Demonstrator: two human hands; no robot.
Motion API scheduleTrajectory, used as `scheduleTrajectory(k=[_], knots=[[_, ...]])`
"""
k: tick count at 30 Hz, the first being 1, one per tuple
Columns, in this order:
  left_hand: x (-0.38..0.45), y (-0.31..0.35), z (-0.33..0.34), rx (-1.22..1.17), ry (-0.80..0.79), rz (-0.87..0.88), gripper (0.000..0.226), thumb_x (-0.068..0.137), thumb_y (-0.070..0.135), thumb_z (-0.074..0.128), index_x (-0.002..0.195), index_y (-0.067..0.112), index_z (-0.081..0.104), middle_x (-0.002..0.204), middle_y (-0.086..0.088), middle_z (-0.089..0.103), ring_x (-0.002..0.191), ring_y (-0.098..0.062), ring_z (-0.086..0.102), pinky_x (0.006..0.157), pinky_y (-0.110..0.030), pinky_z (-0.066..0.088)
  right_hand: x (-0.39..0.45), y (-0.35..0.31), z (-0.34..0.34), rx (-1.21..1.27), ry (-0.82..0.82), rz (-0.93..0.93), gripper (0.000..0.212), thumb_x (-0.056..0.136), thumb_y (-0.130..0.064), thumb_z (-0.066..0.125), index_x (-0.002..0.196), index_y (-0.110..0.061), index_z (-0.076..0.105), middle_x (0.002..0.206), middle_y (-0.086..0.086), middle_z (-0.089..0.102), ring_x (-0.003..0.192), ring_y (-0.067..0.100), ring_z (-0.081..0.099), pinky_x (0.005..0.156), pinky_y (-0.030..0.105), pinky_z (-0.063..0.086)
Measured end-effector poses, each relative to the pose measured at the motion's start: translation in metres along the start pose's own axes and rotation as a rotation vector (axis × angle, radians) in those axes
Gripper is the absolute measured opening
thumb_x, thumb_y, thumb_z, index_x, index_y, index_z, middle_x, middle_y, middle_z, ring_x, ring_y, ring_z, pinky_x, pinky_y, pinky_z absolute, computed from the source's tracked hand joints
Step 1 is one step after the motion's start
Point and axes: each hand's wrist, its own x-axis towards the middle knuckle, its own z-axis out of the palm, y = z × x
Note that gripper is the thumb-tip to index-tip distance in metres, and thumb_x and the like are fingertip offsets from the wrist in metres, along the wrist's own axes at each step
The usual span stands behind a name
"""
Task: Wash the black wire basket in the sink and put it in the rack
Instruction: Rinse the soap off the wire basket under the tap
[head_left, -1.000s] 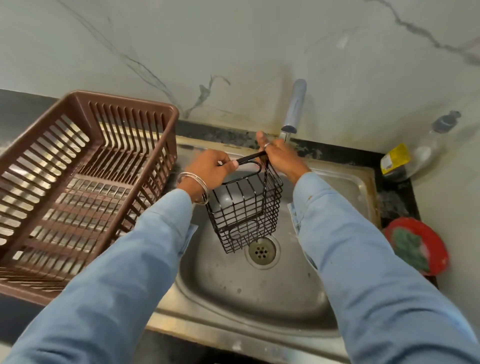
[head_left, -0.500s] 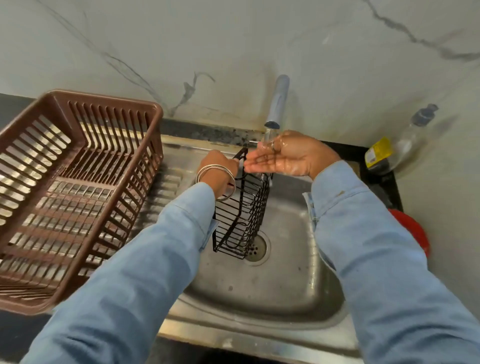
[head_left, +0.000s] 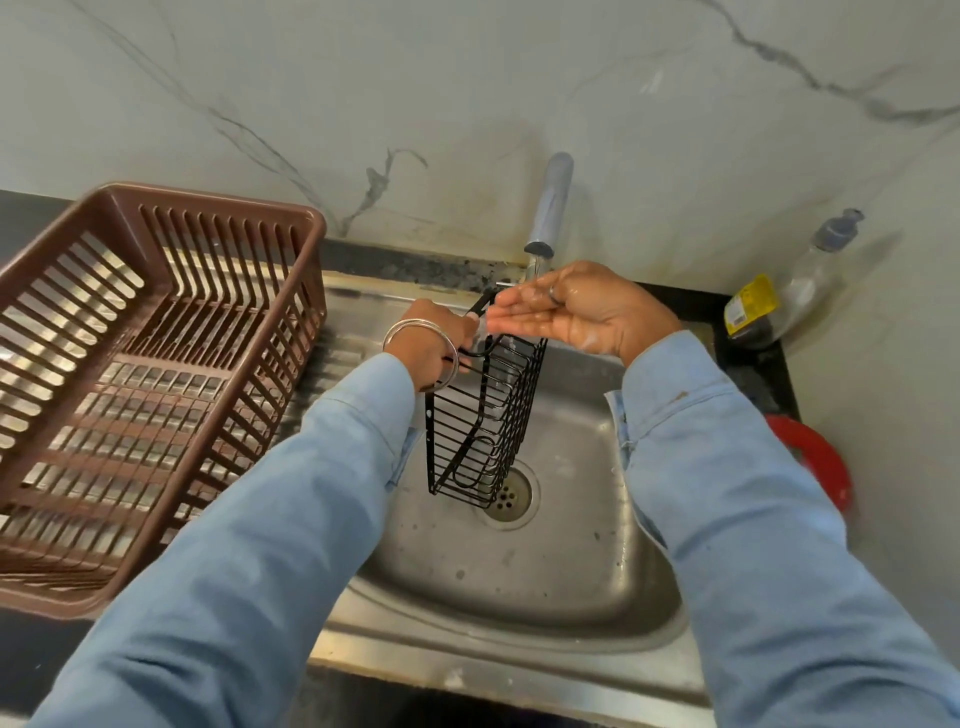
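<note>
- Black wire basket: head view, centre of frame, hanging tilted over the sink drain, below the tap.
- Left hand: fingers curled round the basket's top rim; the basket hangs down and to the right of that grip.
- Right hand: palm up, fingers straight, wet, cupped under the tap just above the rim, holding nothing.
- Step, as I read it: rinsing. Next calls for wetting all the wires, then carrying it to the brown rack, left of frame.
</note>
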Motion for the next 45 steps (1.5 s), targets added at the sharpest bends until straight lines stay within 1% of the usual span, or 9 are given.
scheduleTrajectory(k=[6, 14, 21, 25, 31, 34, 38, 42, 45], knots=[[-0.004, 0.007, -0.003, -0.150, -0.084, -0.056, 0.011, 0.092, 0.003, 0.056, 0.082, 0.002, 0.059, 0.069, -0.008, 0.055, 0.052, -0.017, 0.053, 0.029, -0.013, 0.035, -0.011, 0.000, -0.002, 0.039, -0.103, -0.016, 0.026, 0.093, 0.011, 0.038, 0.113, 0.020, 0.054, 0.108, 0.037, 0.061, 0.100, 0.043, 0.065, 0.084, 0.038, 0.057], [-0.013, 0.012, 0.005, -0.462, -0.193, -0.220, 0.024, 0.098, 0.014, 0.052, 0.076, 0.005, 0.049, 0.064, -0.005, 0.051, 0.042, -0.008, 0.048, 0.027, -0.013, 0.030, -0.003, -0.002, 0.006, 0.296, -0.021, -0.028, 0.026, 0.097, 0.001, 0.036, 0.105, 0.015, 0.057, 0.106, 0.029, 0.062, 0.096, 0.036, 0.064, 0.081, 0.035, 0.056], [-0.024, 0.016, -0.001, -0.582, -0.223, -0.270, 0.015, 0.101, 0.019, 0.048, 0.097, 0.006, 0.056, 0.088, -0.007, 0.066, 0.071, -0.020, 0.068, 0.064, -0.053, 0.057, -0.012, -0.003, 0.010, 0.261, -0.071, 0.052, 0.029, 0.095, 0.007, 0.033, 0.113, 0.021, 0.051, 0.110, 0.037, 0.060, 0.096, 0.044, 0.064, 0.076, 0.042, 0.059], [-0.010, 0.007, -0.003, -0.628, -0.161, -0.239, 0.021, 0.102, 0.015, 0.041, 0.085, 0.013, 0.053, 0.121, -0.016, 0.062, 0.114, -0.029, 0.062, 0.099, -0.045, 0.048, -0.025, -0.007, 0.003, 0.023, -0.070, 0.062, 0.026, 0.094, 0.008, 0.037, 0.112, 0.023, 0.051, 0.109, 0.039, 0.059, 0.100, 0.046, 0.063, 0.080, 0.046, 0.056], [-0.014, 0.012, 0.002, -0.784, -0.155, -0.330, 0.020, 0.104, 0.018, 0.039, 0.115, 0.007, 0.050, 0.103, -0.008, 0.066, 0.095, -0.024, 0.067, 0.052, -0.043, 0.055, -0.027, -0.012, 0.003, -0.055, -0.087, 0.048, 0.025, 0.092, 0.011, 0.037, 0.109, 0.022, 0.052, 0.108, 0.037, 0.061, 0.102, 0.046, 0.063, 0.088, 0.048, 0.053], [-0.023, 0.014, 0.001, -0.856, -0.093, -0.319, 0.030, 0.105, 0.013, 0.034, 0.124, -0.002, 0.050, 0.095, -0.014, 0.064, 0.099, -0.032, 0.065, 0.076, -0.049, 0.053, -0.018, -0.013, -0.004, -0.006, 0.024, 0.010, 0.024, 0.095, 0.007, 0.036, 0.109, 0.019, 0.052, 0.106, 0.034, 0.061, 0.104, 0.043, 0.062, 0.081, 0.044, 0.055], [-0.037, 0.016, -0.001, -0.903, -0.088, -0.224, 0.032, 0.105, 0.012, 0.031, 0.080, 0.002, 0.048, 0.089, -0.021, 0.059, 0.123, -0.035, 0.054, 0.101, -0.047, 0.044, -0.009, -0.011, -0.007, 0.086, -0.009, 0.000, 0.025, 0.095, 0.005, 0.039, 0.111, 0.018, 0.053, 0.110, 0.034, 0.061, 0.105, 0.041, 0.062, 0.083, 0.041, 0.055], [-0.042, 0.011, -0.007, 0.495, 0.028, 0.040, 0.050, 0.098, 0.052, 0.038, 0.125, 0.014, 0.057, 0.131, -0.015, 0.057, 0.124, -0.030, 0.051, 0.099, -0.033, 0.037, -0.001, -0.013, -0.005, 0.122, -0.072, 0.018, 0.028, 0.097, 0.004, 0.033, 0.108, 0.016, 0.055, 0.115, 0.035, 0.059, 0.109, 0.042, 0.060, 0.092, 0.041, 0.052], [-0.042, 0.015, -0.009, 0.645, 0.011, 0.006, 0.072, 0.095, 0.062, 0.033, 0.126, 0.001, 0.055, 0.115, -0.017, 0.062, 0.107, -0.033, 0.057, 0.089, -0.034, 0.040, 0.001, -0.013, -0.007, 0.112, -0.104, 0.037, 0.028, 0.095, 0.005, 0.033, 0.111, 0.018, 0.053, 0.114, 0.036, 0.058, 0.107, 0.044, 0.060, 0.092, 0.043, 0.052]])
